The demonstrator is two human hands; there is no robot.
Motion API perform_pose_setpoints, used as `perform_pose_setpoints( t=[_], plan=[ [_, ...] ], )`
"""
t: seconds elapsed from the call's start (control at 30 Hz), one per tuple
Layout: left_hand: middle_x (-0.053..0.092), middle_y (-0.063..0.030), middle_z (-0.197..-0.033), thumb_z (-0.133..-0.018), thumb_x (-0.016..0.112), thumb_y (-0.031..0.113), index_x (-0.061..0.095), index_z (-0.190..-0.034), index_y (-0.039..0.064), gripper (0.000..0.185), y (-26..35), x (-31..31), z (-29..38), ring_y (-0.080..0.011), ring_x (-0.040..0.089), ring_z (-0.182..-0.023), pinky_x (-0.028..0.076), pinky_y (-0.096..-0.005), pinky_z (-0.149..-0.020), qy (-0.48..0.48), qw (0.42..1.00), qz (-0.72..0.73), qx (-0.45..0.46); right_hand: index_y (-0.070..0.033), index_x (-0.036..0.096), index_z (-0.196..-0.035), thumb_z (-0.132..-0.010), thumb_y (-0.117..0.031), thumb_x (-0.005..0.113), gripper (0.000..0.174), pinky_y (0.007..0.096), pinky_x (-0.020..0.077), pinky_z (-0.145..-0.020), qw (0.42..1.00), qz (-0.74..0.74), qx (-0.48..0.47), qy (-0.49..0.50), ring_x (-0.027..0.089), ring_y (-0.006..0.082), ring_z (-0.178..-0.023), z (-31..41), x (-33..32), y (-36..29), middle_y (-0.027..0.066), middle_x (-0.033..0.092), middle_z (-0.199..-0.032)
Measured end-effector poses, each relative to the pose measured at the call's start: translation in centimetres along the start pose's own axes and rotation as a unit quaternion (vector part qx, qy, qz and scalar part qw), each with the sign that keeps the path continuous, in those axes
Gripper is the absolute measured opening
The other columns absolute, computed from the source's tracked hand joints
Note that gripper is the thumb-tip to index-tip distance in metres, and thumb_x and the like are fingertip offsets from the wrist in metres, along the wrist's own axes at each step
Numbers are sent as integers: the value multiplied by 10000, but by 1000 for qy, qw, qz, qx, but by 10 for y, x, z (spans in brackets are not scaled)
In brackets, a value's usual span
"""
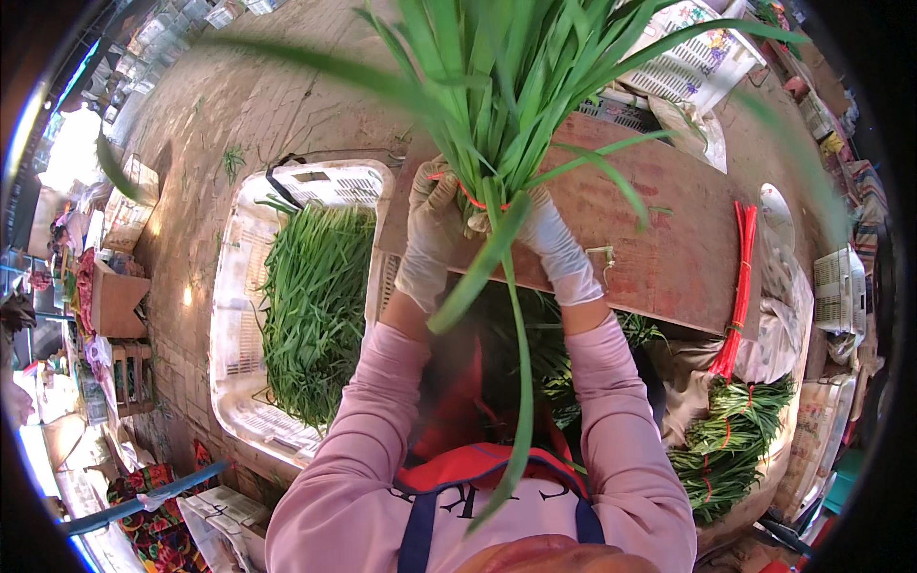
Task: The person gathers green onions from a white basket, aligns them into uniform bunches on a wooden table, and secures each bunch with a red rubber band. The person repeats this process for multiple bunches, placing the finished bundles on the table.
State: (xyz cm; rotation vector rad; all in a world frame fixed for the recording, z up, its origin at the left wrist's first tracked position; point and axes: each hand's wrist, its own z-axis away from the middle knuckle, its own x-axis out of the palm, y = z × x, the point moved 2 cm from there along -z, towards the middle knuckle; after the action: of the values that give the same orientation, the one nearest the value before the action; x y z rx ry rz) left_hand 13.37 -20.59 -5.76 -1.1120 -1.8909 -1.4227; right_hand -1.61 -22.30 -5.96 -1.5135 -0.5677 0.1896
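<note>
A bunch of long flat green leaves, apparently garlic chives (494, 93), stands upright between my two gloved hands with its leaf tips spreading away from me. Around its lower part runs a red tie (473, 200). My left hand (435, 215) pinches one end of the tie, which pokes out near the fingers, and presses against the bunch's left side. On the right side, my right hand (541, 218) is closed around the bunch, its fingertips partly hidden behind leaves. A few loose leaves (517, 344) droop towards my chest.
Left of me stands a white plastic crate (233, 322) full of loose greens (315, 308). Before me is a wooden board (666, 229), with a bundle of red ties (741, 286) at its right edge. Tied bunches (738, 444) lie at right. Another white crate (688, 54) stands beyond.
</note>
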Motion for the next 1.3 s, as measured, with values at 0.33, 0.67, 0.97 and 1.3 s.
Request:
perform_pose_setpoints(
  t=[0.33, 0.67, 0.97, 1.3],
  plan=[
    [676, -97, -1045, -1004, 537, 193, 595, -1118, 65, 181, -27, -20, -19, -216, 666, -902, 567, -369, -765, 107, 993, -36, -25, -50, 322, -1418, -620, -172, 906, 997, 388, 420, -1071, 969, 155, -164, 105, 517, 240, -1235, -27, -4, 31, 103, 522, -1347],
    [639, -52, -882, -899, 660, 119, 614, -999, 17, 150, 7, 36, -22, -154, 587, -775, 491, -318, -708, 241, 950, -193, 41, -35, 581, -1206, -769, -175, 841, 527, 334, 574, -784, 977, -116, -128, 125, 669, 189, -876, -8, 15, -21, 63, 686, -1012],
    [642, -7, -865, -876, 734, 154, 674, -988, 6, 196, -14, 2, -29, -104, 557, -816, 475, -268, -754, 24, 792, -587, -165, -153, 663, -1177, -885, -436, 688, 408, 424, 552, -722, 832, 425, 6, 356, 690, 309, -848, 86, -23, -34, 163, 688, -953],
    [642, -15, -780, -840, 771, 301, 721, -971, 71, 270, -5, 20, -40, -99, 547, -682, 465, -272, -650, -68, 729, -649, -206, -153, 697, -993, -830, -283, 677, 209, 410, 542, -781, 722, 669, -16, 177, 674, 328, -908, 30, -28, -48, 95, 699, -989]
  ],
)
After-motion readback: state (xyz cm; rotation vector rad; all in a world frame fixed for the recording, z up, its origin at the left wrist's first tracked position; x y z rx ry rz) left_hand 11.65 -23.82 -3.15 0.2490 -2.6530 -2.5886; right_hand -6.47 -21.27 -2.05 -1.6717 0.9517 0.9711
